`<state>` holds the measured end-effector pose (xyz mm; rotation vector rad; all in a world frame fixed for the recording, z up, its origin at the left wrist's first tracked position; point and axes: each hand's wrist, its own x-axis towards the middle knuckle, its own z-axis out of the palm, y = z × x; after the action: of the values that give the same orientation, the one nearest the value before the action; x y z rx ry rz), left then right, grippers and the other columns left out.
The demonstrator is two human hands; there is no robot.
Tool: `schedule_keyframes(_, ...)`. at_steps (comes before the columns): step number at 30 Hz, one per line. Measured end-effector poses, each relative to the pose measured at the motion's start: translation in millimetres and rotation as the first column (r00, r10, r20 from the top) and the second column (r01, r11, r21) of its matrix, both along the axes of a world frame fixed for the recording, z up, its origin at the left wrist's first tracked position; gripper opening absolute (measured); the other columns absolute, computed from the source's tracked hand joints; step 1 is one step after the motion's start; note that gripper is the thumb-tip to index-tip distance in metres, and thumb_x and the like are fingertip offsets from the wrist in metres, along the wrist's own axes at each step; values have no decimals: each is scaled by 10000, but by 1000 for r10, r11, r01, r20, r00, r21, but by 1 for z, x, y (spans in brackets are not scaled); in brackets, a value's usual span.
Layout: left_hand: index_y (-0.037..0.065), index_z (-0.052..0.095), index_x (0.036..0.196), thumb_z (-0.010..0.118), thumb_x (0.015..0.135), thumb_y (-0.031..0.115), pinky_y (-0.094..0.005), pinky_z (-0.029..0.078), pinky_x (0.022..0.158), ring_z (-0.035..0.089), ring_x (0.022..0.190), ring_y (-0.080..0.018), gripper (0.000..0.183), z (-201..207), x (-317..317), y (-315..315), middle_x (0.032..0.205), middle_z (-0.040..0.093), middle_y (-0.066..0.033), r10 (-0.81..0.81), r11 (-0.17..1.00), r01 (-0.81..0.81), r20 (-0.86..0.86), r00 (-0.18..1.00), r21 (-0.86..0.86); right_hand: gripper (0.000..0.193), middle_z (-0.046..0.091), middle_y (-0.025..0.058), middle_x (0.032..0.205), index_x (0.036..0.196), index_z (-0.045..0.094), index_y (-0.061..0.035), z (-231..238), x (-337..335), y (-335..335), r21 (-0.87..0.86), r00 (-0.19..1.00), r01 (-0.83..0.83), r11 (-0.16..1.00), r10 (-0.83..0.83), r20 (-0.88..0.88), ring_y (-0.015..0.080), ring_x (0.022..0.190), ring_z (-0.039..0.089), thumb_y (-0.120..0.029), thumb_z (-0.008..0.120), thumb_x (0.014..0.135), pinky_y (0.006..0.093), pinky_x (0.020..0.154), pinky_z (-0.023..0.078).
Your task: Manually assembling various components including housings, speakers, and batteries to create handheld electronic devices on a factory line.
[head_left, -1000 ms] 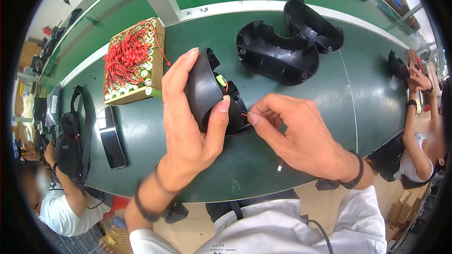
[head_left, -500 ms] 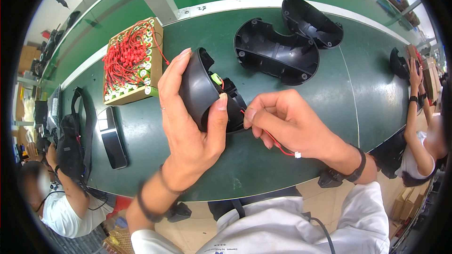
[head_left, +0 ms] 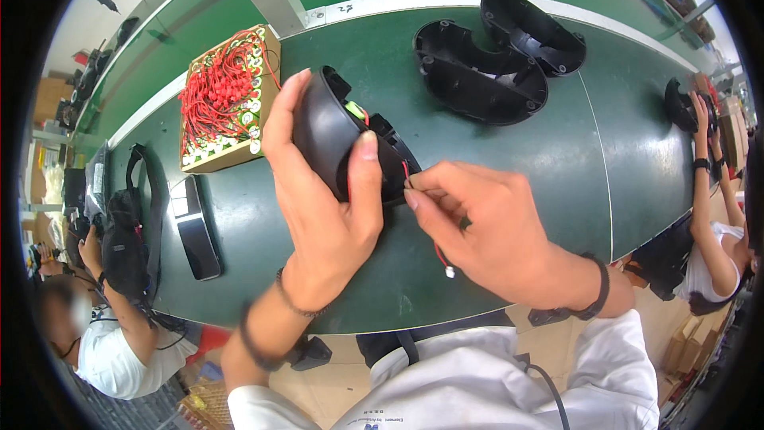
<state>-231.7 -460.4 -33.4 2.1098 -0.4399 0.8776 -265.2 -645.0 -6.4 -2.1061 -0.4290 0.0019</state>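
Note:
My left hand [head_left: 326, 227] is wrapped round a curved black plastic shell [head_left: 321, 131], thumb over its near rim and fingers along its outer left side. Inside the shell sits a green battery [head_left: 356, 111], mostly hidden by the rim. A thin red lead [head_left: 439, 254] comes out of the shell's right side. The thumb and forefinger of my right hand [head_left: 493, 219] pinch this lead close to the rim. Its loose end hangs below the fingers and ends in a small white connector [head_left: 450, 272].
A cardboard box [head_left: 231, 158] of green batteries with red leads stands at the left. Two open black shells [head_left: 485, 91] lie overlapping at the back right. Left of me are a phone [head_left: 197, 240] and a black bag [head_left: 123, 235]. Co-workers sit at both sides of the green table [head_left: 382, 287].
The shell and both hands have shifted slightly up and left. My right hand's fingers have straightened at the lead, and the white connector now hangs farther left and lower.

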Motion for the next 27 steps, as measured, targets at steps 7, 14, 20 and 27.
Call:
schedule_keyframes(7, -86, 397, 1517, 671, 984, 35, -413, 496, 1057, 617, 1212, -315, 611, -5, 3, 10, 1431, 531, -240, 34, 990, -42, -60, 998, -136, 195, 636, 167, 818, 1116, 692, 46, -1, -5, 19, 54, 963, 85, 995, -96, 253, 364, 668, 654, 2, 705, 927, 435, 559, 513)
schedule_keyframes(14, -86, 408, 1512, 676, 976, 35, -416, 489, 1068, 612, 1231, -331, 612, -5, 3, 9, 1435, 532, -244, 29, 988, -41, -80, 996, -149, 178, 671, 188, 827, 1085, 726, 57, -2, -12, 30, 232, 991, 125, 965, -132, 17, 352, 660, 676, -3, 709, 919, 419, 581, 523)
schedule_keyframes(20, -83, 410, 1514, 675, 970, 34, -416, 489, 1068, 612, 1237, -330, 616, -4, 3, 10, 1438, 536, -245, 14, 991, -22, -61, 998, -135, 234, 725, 106, 828, 1187, 741, 47, -1, -23, 39, 333, 976, 214, 918, -185, -116, 123, 675, 689, 3, 710, 959, 274, 632, 570)
schedule_keyframes(27, -86, 412, 1513, 679, 966, 25, -407, 493, 1063, 616, 1231, -319, 618, -8, 4, 10, 1470, 519, -239, -9, 990, 4, -35, 999, -144, 364, 649, 92, 813, 1309, 700, 22, -8, -23, 32, 191, 982, 187, 964, -185, -27, 148, 620, 615, 22, 693, 945, 304, 600, 523)
